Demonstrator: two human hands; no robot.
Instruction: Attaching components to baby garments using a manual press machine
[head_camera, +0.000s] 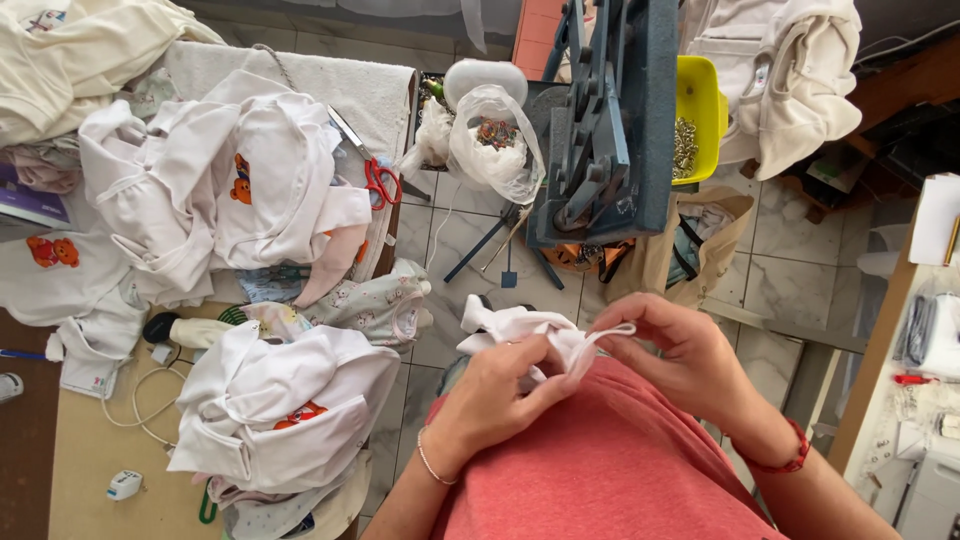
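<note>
A small white garment (520, 328) is bunched between both hands over my lap, just above my red shirt. My left hand (500, 395) clamps its crumpled body from below. My right hand (672, 352) pinches a thin white edge or strap of it, stretched out toward the right. A blue metal press machine (605, 120) stands right in front of my hands.
Piles of white baby clothes with orange bear prints (230, 175) cover the table at left, another heap (285, 410) lies nearer. Red-handled scissors (380, 180), a plastic bag of small coloured parts (495, 135) and a yellow tub of metal snaps (695, 120) sit near the press. Tiled floor below.
</note>
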